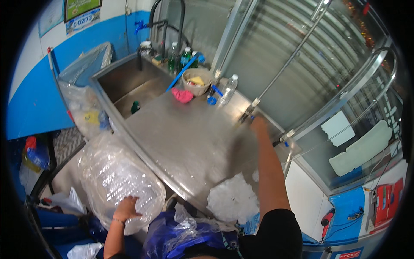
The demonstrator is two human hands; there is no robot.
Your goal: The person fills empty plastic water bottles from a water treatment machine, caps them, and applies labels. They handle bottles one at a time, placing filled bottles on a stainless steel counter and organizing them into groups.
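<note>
A large clear plastic water jug (112, 170) lies tilted at the left, against the front edge of the steel sink counter (185, 138). My left hand (126, 209) rests on its near side with fingers spread. My right arm stretches across the counter to its back edge. There my right hand (259, 124), slightly blurred, closes on the small blue handle of a valve (246, 115) at the foot of a thin vertical pipe. A white, crumpled plastic bag (233, 198) sits on the counter's near edge, left of my right forearm.
A sink basin (133, 93) with a black faucet is at the far left. Behind the counter stand green bottles (185, 56), a tub (197, 82) with sponges, a pink cloth (182, 96) and a clear bottle (228, 90). Another valve (282, 139) sits to the right.
</note>
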